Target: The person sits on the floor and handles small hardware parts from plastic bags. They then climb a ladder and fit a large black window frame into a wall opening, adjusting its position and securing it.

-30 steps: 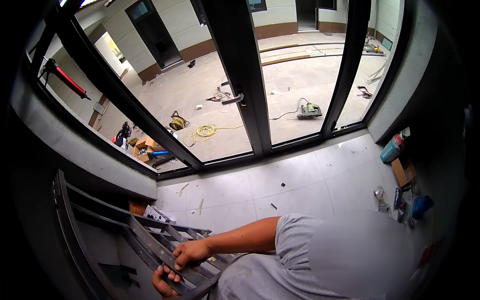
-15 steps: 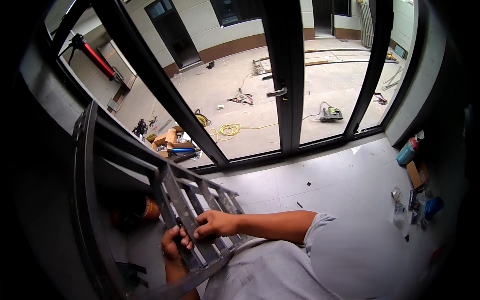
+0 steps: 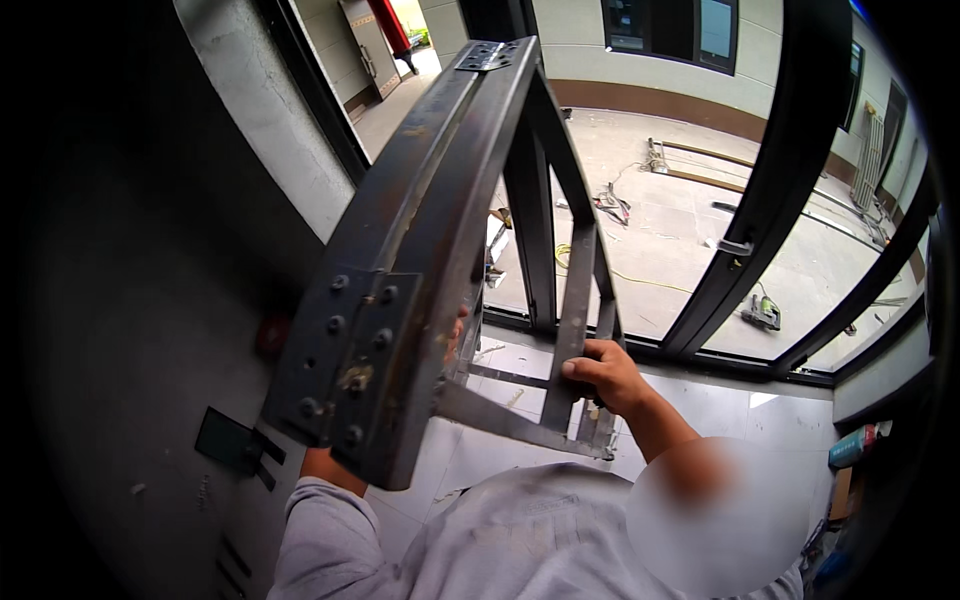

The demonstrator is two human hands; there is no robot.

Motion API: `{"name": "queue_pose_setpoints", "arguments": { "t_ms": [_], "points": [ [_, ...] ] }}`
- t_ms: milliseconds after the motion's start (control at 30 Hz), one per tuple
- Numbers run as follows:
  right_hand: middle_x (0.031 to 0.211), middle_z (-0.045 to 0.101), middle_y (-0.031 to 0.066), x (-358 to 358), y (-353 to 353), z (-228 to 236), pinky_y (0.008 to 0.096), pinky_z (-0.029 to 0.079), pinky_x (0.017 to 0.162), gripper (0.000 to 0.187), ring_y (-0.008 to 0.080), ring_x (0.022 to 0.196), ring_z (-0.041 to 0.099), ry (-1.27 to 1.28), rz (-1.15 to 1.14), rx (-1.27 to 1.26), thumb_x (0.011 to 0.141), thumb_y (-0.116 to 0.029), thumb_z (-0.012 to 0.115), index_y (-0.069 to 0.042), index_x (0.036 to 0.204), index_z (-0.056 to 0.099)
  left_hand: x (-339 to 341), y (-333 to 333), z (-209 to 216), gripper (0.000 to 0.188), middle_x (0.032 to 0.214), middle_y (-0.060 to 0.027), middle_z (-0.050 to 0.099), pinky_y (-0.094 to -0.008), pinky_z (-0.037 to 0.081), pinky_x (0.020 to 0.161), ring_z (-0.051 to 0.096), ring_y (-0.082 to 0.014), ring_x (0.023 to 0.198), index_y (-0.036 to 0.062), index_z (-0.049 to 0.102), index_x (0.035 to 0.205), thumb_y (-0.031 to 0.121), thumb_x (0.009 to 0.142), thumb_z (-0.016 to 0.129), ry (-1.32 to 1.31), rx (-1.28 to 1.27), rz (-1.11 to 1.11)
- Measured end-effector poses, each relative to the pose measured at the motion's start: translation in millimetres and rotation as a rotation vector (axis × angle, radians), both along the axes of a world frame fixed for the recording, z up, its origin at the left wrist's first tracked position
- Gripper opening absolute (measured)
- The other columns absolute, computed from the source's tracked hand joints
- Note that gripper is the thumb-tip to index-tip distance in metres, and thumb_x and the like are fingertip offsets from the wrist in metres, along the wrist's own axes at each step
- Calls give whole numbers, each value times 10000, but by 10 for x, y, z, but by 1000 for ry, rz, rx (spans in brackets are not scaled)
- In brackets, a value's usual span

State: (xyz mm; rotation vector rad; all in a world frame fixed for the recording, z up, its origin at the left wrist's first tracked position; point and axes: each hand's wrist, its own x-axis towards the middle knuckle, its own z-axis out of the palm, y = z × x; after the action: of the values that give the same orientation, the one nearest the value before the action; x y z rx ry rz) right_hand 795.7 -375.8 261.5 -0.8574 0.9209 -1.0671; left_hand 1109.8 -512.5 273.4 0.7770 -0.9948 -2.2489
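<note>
Closest to me, along the lower edge, is the grey shirt (image 3: 520, 535), and the near end of the dark metal stepladder (image 3: 430, 230) rises just above its left sleeve. The stepladder lies aslant across the middle of my view, its top made of two flat bars side by side, joined by a bolted hinge plate (image 3: 385, 340) near me and a second plate (image 3: 487, 56) at the far end. I have the right hand (image 3: 605, 375) clenched around a flat crossbar, thumb on the near face. Of the left hand (image 3: 457, 335) I get only some fingers behind the top bars; I cannot tell how firmly they grip.

To the left, a dark wall (image 3: 110, 300) bounds my room, with a dark panel (image 3: 228, 440) low beside the stepladder. Pale floor tiles (image 3: 725, 410) stretch between the right forearm and the doorsill, giving width on that side as far as the teal package (image 3: 850, 445) by the right edge. The stepladder's upper end overlaps the glazed door frame (image 3: 765, 170) from here; I cannot tell whether they touch.

Beyond the glass, a green power tool (image 3: 762, 312) sits near the sill, a yellow cord (image 3: 640, 280) runs over the paving, and a window (image 3: 670, 30) is set in the far wall.
</note>
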Motion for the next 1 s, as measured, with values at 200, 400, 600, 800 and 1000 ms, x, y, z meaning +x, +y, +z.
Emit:
{"name": "queue_pose_setpoints", "arguments": {
  "t_ms": [200, 400, 600, 800, 1000],
  "points": [
    [854, 664, 68, -111, -435, -108, 287, 541, 635, 242, 149, 717, 651, 85, -33, 59, 860, -172, 706, 20, 1000, 660, 153, -756, -271, 298, 823, -70, 589, -316, 505, 526, 581, -134, 606, -15, 506, 1161, 199, 970, 587, -111, -75, 7],
    [808, 659, 54, 74, -1041, -254, 288, 543, 600, 229, 134, 649, 640, 101, -136, 79, 846, -182, 709, -2, 975, 651, 131, -1397, -610, 241, 845, -84, 619, -317, 527, 562, 608, -151, 637, 7, 543, 1078, 193, 948, 623, 10, -51, -35],
    [975, 697, 83, 14, -1278, -556, 359, 562, 736, 253, 187, 861, 673, -179, -357, -152, 894, -220, 646, 1, 1015, 678, -216, -1670, -614, 120, 774, -78, 610, -288, 509, 536, 595, -151, 604, 37, 578, 890, 141, 924, 628, 30, -166, 0],
    [937, 687, 82, -133, -1682, -612, 346, 549, 707, 278, 184, 823, 660, -125, -429, -219, 887, -242, 650, 4, 1017, 668, -150, -1964, -546, 157, 804, -99, 613, -346, 532, 537, 610, -178, 599, 21, 531, 1024, 131, 934, 598, -2, -7, -16],
    [898, 677, 82, -171, -1640, -602, 334, 535, 677, 304, 181, 784, 646, -121, -453, -254, 881, -265, 654, 7, 1019, 658, 421, -1979, -349, 224, 748, -17, 574, -264, 518, 525, 611, -112, 604, 57, 577, 983, 278, 1000, 607, -261, -219, 19]
  ]
}}
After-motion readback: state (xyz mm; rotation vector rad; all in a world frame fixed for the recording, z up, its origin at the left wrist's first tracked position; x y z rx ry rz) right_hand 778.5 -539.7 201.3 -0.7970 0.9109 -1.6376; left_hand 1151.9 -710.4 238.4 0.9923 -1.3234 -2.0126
